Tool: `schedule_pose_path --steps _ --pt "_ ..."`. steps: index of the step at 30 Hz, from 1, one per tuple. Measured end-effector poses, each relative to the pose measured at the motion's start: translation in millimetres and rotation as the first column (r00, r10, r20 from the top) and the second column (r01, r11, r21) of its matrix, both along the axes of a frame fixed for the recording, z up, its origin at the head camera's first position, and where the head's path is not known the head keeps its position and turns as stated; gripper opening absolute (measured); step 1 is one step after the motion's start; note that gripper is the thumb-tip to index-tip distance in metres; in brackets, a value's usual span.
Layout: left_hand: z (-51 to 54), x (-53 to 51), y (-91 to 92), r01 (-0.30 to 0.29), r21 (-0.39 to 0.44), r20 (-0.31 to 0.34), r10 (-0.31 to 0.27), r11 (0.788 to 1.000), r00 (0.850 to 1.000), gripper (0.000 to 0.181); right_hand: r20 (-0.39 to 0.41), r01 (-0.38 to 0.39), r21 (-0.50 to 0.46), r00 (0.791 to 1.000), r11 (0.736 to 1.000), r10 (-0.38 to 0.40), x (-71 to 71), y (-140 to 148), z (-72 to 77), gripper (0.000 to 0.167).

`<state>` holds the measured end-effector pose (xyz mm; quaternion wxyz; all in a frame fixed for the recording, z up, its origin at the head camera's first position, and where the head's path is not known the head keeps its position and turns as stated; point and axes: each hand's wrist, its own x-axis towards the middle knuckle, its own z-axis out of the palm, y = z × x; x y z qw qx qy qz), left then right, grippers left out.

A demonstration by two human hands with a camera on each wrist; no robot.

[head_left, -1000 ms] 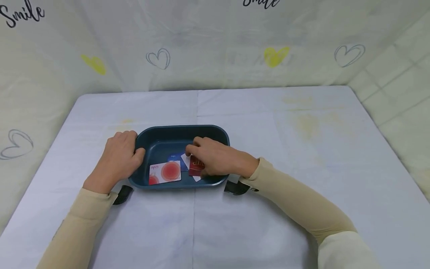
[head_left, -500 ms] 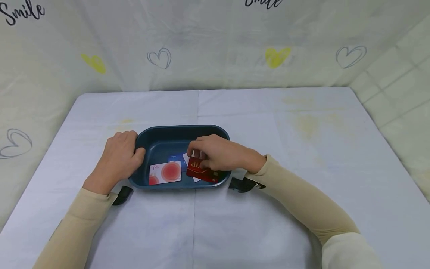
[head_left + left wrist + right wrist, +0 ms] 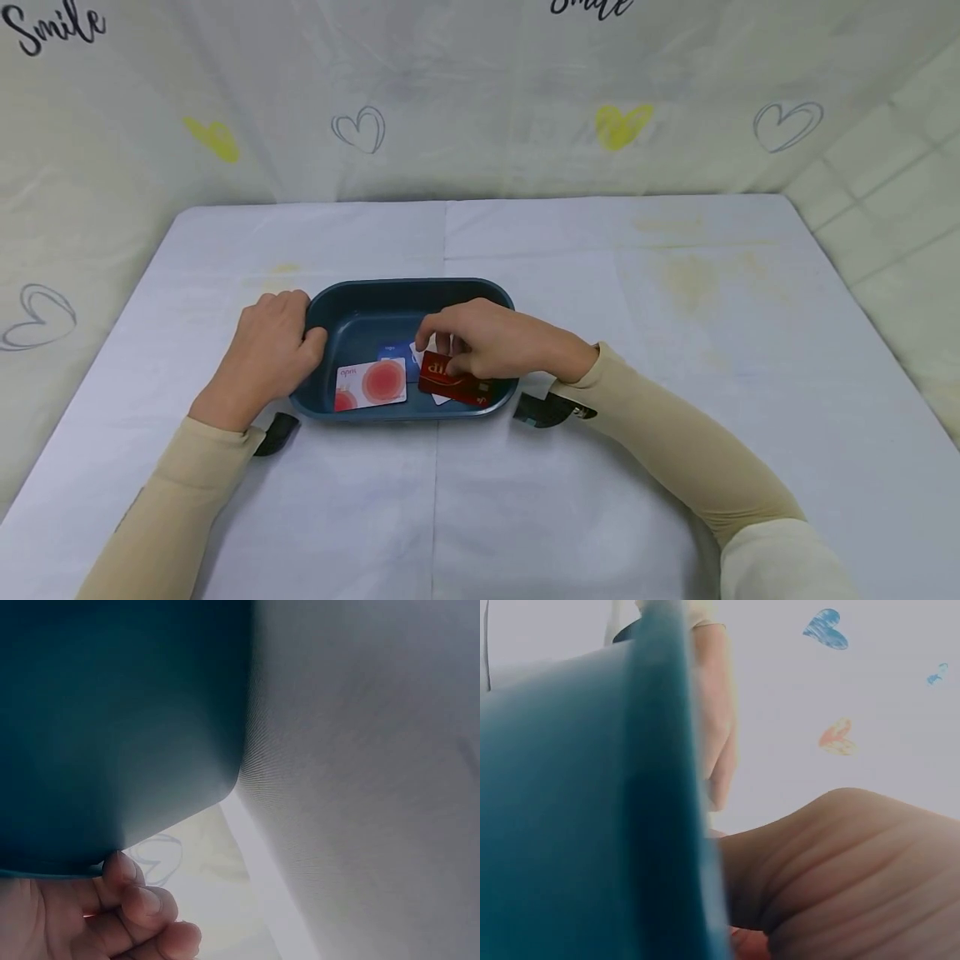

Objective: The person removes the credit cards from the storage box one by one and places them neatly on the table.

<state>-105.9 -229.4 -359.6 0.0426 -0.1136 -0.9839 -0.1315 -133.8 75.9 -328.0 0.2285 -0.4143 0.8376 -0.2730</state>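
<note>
Head view: right hand (image 3: pixel 498 340) pinches red card (image 3: pixel 453 386) at its far edge.

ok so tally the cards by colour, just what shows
White card with pink-red circles: 1
Dark red card: 1
Blue card: 1
White card, mostly hidden, seemingly one: 1
Total: 4
</note>
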Motion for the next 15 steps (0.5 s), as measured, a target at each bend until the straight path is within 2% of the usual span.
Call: schedule_pose_path --steps 6,15 --pt "-0.1 0.2 0.7 -0.002 0.0 -0.004 0.002 1.0 1.0 0.018 0.003 -0.008 -0.012 1.0 1.0 0.008 -1.2 0.4 -1.1 0.033" --pt "0.4 -0.2 1.1 -0.006 -0.005 -0.008 0.006 1.0 1.0 0.018 0.061 0.001 -0.082 0.998 0.997 0.004 -4.4 3.9 -0.8 0.033"
